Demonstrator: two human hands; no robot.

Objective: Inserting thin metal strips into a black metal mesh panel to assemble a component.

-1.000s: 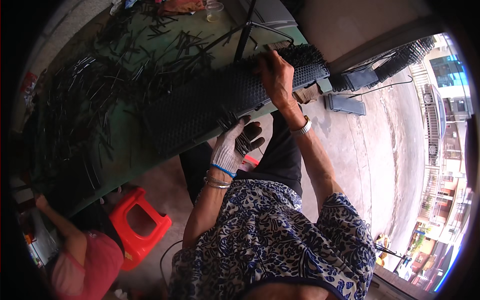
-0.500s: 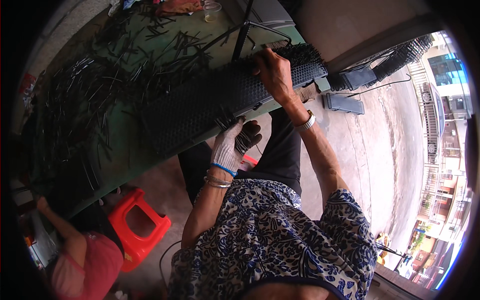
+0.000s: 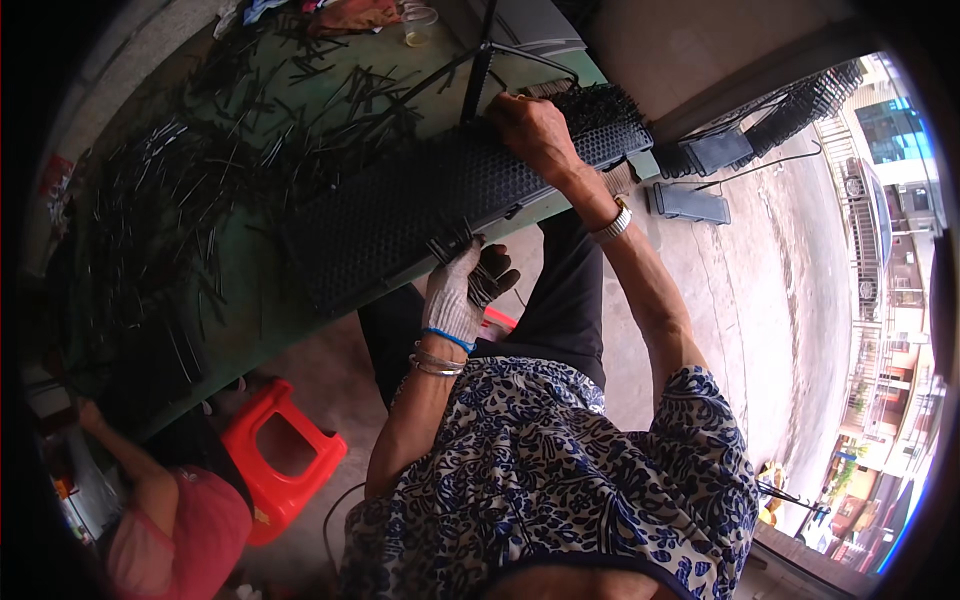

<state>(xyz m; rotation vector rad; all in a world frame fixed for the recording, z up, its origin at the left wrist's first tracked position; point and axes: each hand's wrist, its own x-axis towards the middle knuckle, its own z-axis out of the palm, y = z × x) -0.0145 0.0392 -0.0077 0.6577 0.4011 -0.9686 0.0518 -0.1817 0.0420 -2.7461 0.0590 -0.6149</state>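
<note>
The right hand [image 3: 537, 135] has shifted left, upper centre, fingers bunched; the left hand [image 3: 463, 288], half-curled, meets several strips [image 3: 446, 244] on one black panel [image 3: 390, 215]; both grips unclear.

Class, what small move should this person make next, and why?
Perhaps move the right hand from the far edge of the black panel to the black strips by the gloved left hand: they stick out there, while much of the panel's near side looks bare.

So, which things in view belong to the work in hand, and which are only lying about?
Probably in the work:
- black patterned panel, at right hand and gloved left hand
- loose black strips

Probably only about:
- red stool
- clear plastic cup
</note>
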